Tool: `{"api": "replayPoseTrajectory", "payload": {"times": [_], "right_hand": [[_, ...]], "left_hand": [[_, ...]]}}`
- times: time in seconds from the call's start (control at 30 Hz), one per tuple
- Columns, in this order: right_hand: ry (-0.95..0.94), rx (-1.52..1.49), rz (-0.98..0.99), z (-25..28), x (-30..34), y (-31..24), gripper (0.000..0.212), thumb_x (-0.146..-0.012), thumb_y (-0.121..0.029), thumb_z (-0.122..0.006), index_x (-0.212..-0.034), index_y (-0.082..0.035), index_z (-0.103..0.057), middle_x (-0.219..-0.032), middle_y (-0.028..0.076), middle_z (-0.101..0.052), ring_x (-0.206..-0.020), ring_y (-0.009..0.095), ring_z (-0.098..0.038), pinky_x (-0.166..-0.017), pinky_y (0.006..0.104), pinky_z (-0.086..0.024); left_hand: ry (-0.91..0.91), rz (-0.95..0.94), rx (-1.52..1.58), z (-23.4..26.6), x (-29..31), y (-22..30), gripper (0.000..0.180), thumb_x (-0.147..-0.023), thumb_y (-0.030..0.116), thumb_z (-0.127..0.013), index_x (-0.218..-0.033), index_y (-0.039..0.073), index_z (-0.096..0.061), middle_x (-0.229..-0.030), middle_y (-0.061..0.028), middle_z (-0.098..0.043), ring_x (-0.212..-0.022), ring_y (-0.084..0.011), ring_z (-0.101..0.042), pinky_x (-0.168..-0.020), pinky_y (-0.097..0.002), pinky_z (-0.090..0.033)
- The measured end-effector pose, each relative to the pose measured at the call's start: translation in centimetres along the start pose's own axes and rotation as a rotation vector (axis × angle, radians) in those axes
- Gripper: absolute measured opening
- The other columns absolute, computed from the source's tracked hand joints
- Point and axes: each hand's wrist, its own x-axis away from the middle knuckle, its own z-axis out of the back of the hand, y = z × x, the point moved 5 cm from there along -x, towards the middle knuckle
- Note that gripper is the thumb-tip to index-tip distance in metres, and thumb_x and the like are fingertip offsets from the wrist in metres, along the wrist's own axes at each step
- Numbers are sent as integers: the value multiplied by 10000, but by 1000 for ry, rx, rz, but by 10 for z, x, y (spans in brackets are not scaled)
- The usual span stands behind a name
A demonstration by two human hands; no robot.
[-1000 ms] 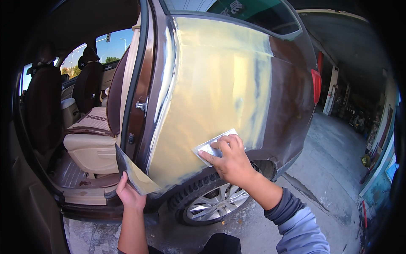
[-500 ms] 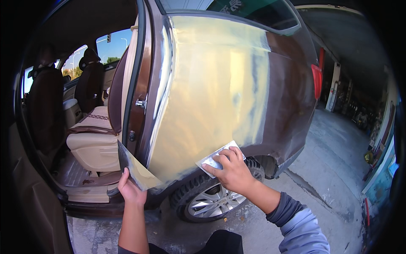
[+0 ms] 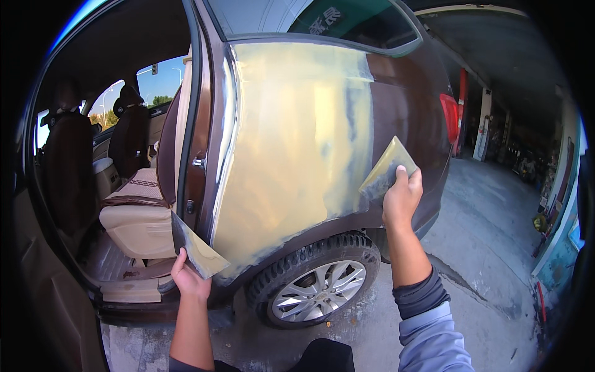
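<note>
A brown car's rear side panel [image 3: 279,149] is coated with pale yellow filler, streaked grey along its right and lower edges. My left hand [image 3: 192,280] grips a thin flat putty board [image 3: 204,255] by its lower edge, low beside the door opening. Pale filler is smeared over the board's face. Off to the right, my right hand [image 3: 401,199] pinches a putty spreader [image 3: 389,166], thumb on its near face. Yellow and grey filler covers that face. The spreader is in front of the coating's right edge; whether it touches the panel I cannot tell.
Below the panel is the rear wheel [image 3: 322,291] in its arch. At the left the open door frame shows a beige rear seat [image 3: 136,229] and a door sill [image 3: 131,294]. A red tail light [image 3: 449,118] marks the car's rear corner. Concrete floor [image 3: 483,248] runs toward a dark garage.
My right hand has moved up and to the right with the spreader, from above the wheel, and turned its filler-covered face into view. My left hand and the board have hardly moved.
</note>
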Motion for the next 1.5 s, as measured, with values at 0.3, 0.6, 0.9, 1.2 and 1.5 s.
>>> {"api": "replayPoseTrajectory", "payload": {"times": [0.3, 0.6, 0.9, 1.2, 1.5], "right_hand": [[-331, 463, 1009, -106, -47, -71, 475, -906, 6, -656, -1338, -171, -744, -1215, 118, -703, -1125, 345, -661, -984, 437, -549], [-336, 556, 1142, -145, -68, -78, 496, -934, -18, -713, -1357, -270, -769, -1255, 112, -693, -1153, 360, -636, -1022, 466, -516], [-485, 587, 1031, -159, -80, -82, 415, -975, -55, -684, -1317, -261, -799, -1250, 79, -687, -1141, 351, -627, -1021, 457, -506], [-667, 592, 951, -152, -64, -84, 417, -965, -68, -690, -1298, -287, -814, -1196, 39, -673, -1118, 314, -600, -1045, 427, -472], [-754, 675, 898, -127, -21, -66, 459, -970, -75, -653, -1348, -295, -790, -1291, 74, -652, -1284, 320, -551, -1132, 433, -420]], "left_hand": [[-10, -14, 13, -4, 2, -1, 422, -1065, 316, -579, -1386, 49, -641, -1383, -105, -691, -1310, -310, -620, -1170, -482, -435], [-24, -6, 10, -4, 2, -2, 414, -1064, 317, -585, -1380, 57, -647, -1376, -95, -700, -1297, -304, -629, -1160, -474, -443], [-50, -10, 9, 0, 1, -1, 416, -1057, 310, -594, -1372, 43, -647, -1367, -105, -698, -1295, -305, -630, -1157, -473, -444], [-38, -86, 15, -8, 6, 0, 302, -1069, 282, -615, -1257, 64, -709, -1181, -91, -759, -1089, -297, -705, -1047, -443, -537], [6, -109, 32, -16, 11, 2, 291, -1086, 258, -588, -1255, 57, -712, -1177, -92, -769, -1083, -292, -712, -1085, -440, -536]]}}
